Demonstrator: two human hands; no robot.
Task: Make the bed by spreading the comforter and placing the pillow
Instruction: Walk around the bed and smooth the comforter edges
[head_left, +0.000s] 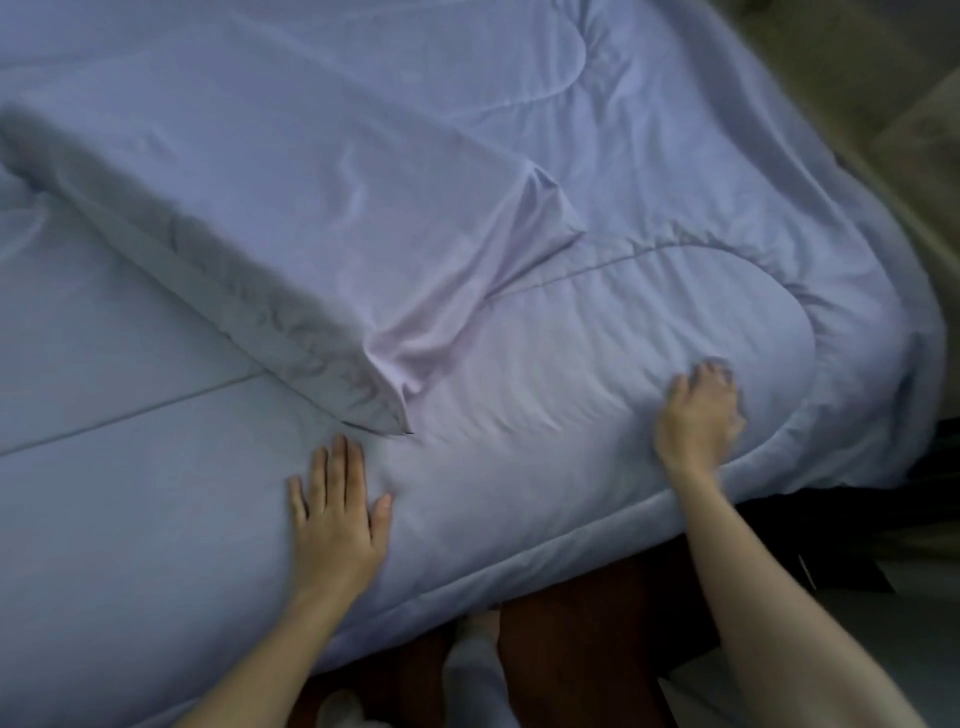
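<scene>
Smoothing: this looks like the step in hand; the comforter covers the bed and the pillow lies on it aslant, left of centre.
Left hand: flat with fingers straight, pressing the comforter just beside the pillow's near corner and holding nothing.
Right hand: on the comforter near the right corner; its fingers are blurred, so I cannot tell the grasp.
Next move: probably sweeping the ripples out toward that corner.
Edges: the hem hangs over the near side, and the corner drops away close to the right hand.
Room: open comforter between the hands and beyond them.
</scene>
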